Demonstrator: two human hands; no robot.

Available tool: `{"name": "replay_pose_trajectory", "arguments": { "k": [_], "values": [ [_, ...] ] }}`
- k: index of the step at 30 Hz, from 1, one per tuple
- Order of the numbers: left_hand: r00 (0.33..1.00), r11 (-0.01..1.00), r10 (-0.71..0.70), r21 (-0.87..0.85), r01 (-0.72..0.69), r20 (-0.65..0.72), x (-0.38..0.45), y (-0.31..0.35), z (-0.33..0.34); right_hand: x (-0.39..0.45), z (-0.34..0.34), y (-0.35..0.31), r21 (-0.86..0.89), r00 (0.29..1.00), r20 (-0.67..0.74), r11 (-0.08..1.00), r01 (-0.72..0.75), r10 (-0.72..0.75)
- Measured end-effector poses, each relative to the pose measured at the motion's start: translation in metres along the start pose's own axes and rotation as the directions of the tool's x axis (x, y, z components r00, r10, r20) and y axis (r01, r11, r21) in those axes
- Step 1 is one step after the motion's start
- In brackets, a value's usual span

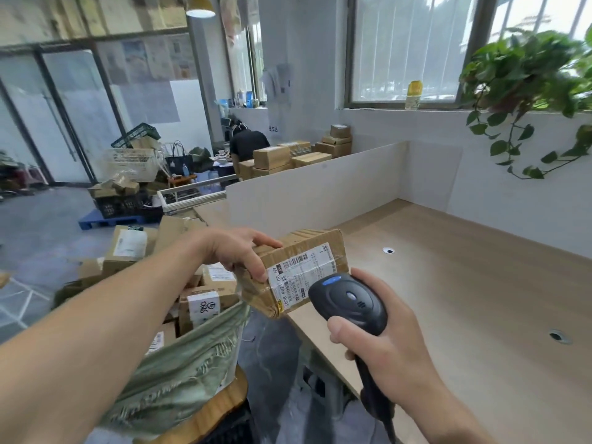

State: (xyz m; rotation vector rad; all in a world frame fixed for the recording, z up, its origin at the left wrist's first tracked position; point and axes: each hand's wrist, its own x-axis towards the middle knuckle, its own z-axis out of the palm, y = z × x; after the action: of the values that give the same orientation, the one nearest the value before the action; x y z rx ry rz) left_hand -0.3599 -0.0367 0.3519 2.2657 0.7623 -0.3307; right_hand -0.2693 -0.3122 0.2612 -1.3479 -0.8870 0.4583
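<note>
Parcel [298, 270] one, left hand [238, 251] holding; scanner [350, 302] one, right hand [387, 341].

Before you, to the right: one pale wood-grain counter [480, 283] with two round cable holes [388, 250] in its top, closed on the far side by a white partition [320, 187]. Above it: a white wall [512, 193], grey-framed windows [407, 49] giving daylight, and a trailing green plant [528, 78] by the sill. Beyond the partition: stacked brown cartons [272, 157]. To your left: a grey floor [41, 219], a blue pallet [89, 219] bearing black crates [121, 205], and frosted glass doors [73, 113] behind. Overhead: one round pendant lamp [200, 9].
</note>
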Motion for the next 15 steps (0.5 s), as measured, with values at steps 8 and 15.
{"name": "replay_pose_trajectory", "arguments": {
  "k": [8, 15],
  "values": [
    [0.999, 1.000, 0.006, -0.017, -0.006, -0.033, -0.007, -0.059, -0.043, 0.026, 0.069, 0.006, 0.004, 1.000, 0.029, 1.000, 0.010, -0.010],
    [0.998, 0.999, 0.004, -0.042, -0.007, -0.062, -0.013, -0.090, -0.065, 0.048, 0.107, 0.015, 0.035, 0.998, 0.064, 0.999, -0.009, 0.007]
  ]
}}
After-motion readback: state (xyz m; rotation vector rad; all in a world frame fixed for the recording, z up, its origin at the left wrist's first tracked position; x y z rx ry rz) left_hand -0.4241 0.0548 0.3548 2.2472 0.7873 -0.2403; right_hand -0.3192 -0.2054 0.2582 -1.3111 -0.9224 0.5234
